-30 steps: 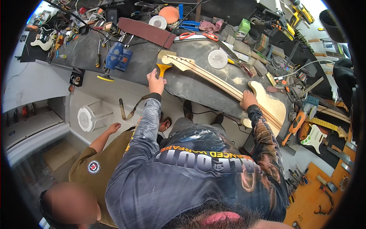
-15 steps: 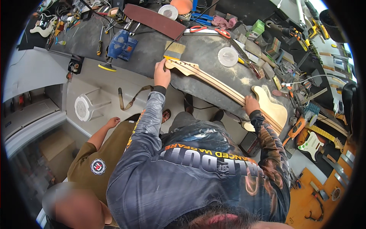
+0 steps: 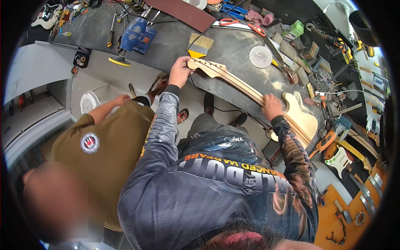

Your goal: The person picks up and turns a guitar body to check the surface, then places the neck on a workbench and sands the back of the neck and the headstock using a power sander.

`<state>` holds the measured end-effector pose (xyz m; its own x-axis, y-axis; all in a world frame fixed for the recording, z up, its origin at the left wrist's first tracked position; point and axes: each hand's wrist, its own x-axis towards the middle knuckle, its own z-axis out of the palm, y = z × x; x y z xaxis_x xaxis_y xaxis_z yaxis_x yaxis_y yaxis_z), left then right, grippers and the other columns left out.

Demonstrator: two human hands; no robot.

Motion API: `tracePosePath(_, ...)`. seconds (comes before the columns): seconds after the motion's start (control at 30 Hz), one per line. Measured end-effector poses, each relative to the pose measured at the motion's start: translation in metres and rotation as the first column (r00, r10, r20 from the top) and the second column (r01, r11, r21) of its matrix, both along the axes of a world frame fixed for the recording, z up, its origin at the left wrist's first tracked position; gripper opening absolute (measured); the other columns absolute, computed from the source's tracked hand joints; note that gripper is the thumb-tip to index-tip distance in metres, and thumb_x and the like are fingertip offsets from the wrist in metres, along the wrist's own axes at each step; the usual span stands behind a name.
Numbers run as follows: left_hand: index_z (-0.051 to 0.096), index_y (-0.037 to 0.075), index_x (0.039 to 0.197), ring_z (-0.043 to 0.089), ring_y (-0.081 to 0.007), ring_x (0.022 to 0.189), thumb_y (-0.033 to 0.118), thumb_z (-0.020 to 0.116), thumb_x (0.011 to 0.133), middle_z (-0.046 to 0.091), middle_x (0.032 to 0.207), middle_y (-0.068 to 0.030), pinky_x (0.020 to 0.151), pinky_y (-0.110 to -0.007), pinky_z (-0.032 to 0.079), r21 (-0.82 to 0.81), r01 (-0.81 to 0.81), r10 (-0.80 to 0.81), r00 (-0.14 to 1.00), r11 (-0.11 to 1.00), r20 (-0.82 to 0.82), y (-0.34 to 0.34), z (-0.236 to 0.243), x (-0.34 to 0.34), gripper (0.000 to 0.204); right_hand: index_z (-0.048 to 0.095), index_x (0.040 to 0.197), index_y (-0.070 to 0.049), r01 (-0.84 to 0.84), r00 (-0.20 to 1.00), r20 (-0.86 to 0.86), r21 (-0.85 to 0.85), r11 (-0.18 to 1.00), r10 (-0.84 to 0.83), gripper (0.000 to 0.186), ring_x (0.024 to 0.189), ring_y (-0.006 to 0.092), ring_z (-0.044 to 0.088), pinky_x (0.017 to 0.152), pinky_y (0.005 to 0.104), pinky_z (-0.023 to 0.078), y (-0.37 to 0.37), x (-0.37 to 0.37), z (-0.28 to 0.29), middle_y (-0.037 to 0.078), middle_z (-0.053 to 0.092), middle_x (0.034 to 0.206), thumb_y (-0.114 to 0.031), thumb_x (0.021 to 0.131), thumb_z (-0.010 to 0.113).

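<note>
Co-worker in olive-brown shirt (image 3: 112,166) at 8 o'clock. Right hand (image 3: 273,107) between 2 and 3 o'clock, fingers curled around neck of pale, unpainted wooden electric guitar (image 3: 302,112); guitar on dusty black workbench (image 3: 171,43), body 3 o'clock, headstock 12. Left hand (image 3: 180,73) at 11, fingers narrow at headstock tip; cannot tell if gripping. Beyond: yellow-handled, pale-bristled flat brush (image 3: 202,43) at 12, round whitish disc (image 3: 261,57) between 1 and 2, blue power tool (image 3: 133,35) at 11.

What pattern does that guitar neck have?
The guitar neck has darker brown stripes running lengthwise through pale wood; best seen in the head view.
</note>
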<state>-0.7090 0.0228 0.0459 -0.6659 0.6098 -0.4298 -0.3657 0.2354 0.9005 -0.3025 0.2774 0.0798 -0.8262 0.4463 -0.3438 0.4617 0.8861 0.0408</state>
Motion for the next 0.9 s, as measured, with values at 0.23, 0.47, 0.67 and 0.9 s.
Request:
tracePosePath(0.23, 0.044, -0.001, 0.141, 0.076, -0.0257, 0.104, -0.009, 0.063, 0.099, 0.071, 0.125, -0.0213, 0.089, -0.036, 0.064, -0.02, -0.048, 0.049, 0.997, 0.999, 0.056, -0.003, -0.007, 0.0, 0.046, 0.052, 0.119, -0.007, 0.06, 0.998, -0.015, -0.208, 0.976, -0.065, 0.052, 0.118, 0.0391, 0.063, 0.094, 0.0514, 0.058, 0.0, -0.058, 0.0, 0.016, 0.059, 0.122, -0.018, 0.078, 0.083)
tracePosePath(0.47, 0.057, -0.006, 0.146, 0.071, -0.024, 0.122, -0.001, 0.069, 0.1, 0.069, 0.14, -0.0169, 0.102, -0.036, 0.058, 0.075, 0.162, -0.175, 0.957, 0.984, 0.229, 0.023, -0.034, 0.089, 0.047, 0.054, 0.122, -0.008, 0.038, 0.998, -0.048, -0.171, 0.985, -0.047, 0.05, 0.122, 0.0354, 0.065, 0.089, 0.0511, 0.063, 0.006, -0.058, 0.022, 0.014, 0.06, 0.131, -0.022, 0.083, 0.08)
tracePosePath(0.67, 0.039, -0.007, 0.164, 0.051, -0.0304, 0.152, -0.005, 0.064, 0.102, 0.053, 0.163, -0.024, 0.123, -0.038, 0.044, 0.234, 0.351, -0.4, 0.89, 0.907, 0.218, 0.055, -0.028, 0.173, 0.067, 0.054, 0.124, -0.008, 0.096, 0.992, -0.065, -0.116, 0.989, -0.104, 0.051, 0.123, 0.035, 0.065, 0.091, 0.0517, 0.063, 0.016, -0.065, 0.008, 0.014, 0.06, 0.133, -0.021, 0.083, 0.081)
tracePosePath(0.9, 0.066, 0.011, 0.121, 0.06, -0.0384, 0.116, 0.017, 0.08, 0.086, 0.066, 0.118, -0.0136, 0.1, -0.054, 0.047, -0.396, -0.12, -0.332, 0.357, 0.911, -0.873, 0.016, 0.01, 0.081, 0.038, 0.058, 0.127, -0.008, 0.16, 0.981, -0.098, -0.061, 0.985, -0.165, 0.05, 0.123, 0.036, 0.064, 0.098, 0.0492, 0.058, 0.012, -0.04, -0.017, 0.014, 0.06, 0.134, -0.02, 0.084, 0.081)
